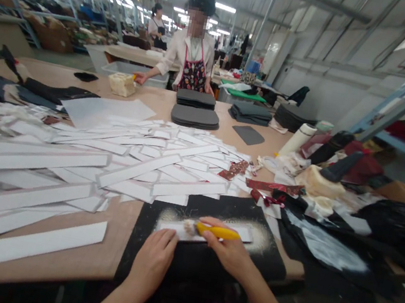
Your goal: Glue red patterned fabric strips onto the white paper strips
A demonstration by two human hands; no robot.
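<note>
My right hand point(227, 247) is closed around the yellow handle of a brush point(221, 233). Its pale bristles rest on a white strip point(245, 233) that lies across a black sheet point(224, 207) at the table's front edge. At the strip's left end, my left hand point(155, 255) has its fingers together, holding the end down; the fingertips partly cover it. Pale smears mark the black sheet around the strip. To the left and beyond spreads a loose heap of similar white strips point(138, 161), with one long strip point(19, 247) nearest the front edge.
Across the table point(116, 241) stands a person point(193, 61), one hand near a pale block-shaped container point(122, 84). Stacks of dark grey pieces point(195, 117) lie before them. At right are a white roll point(298, 140), a crusted pale container point(320, 181) and dark cloth point(323, 241).
</note>
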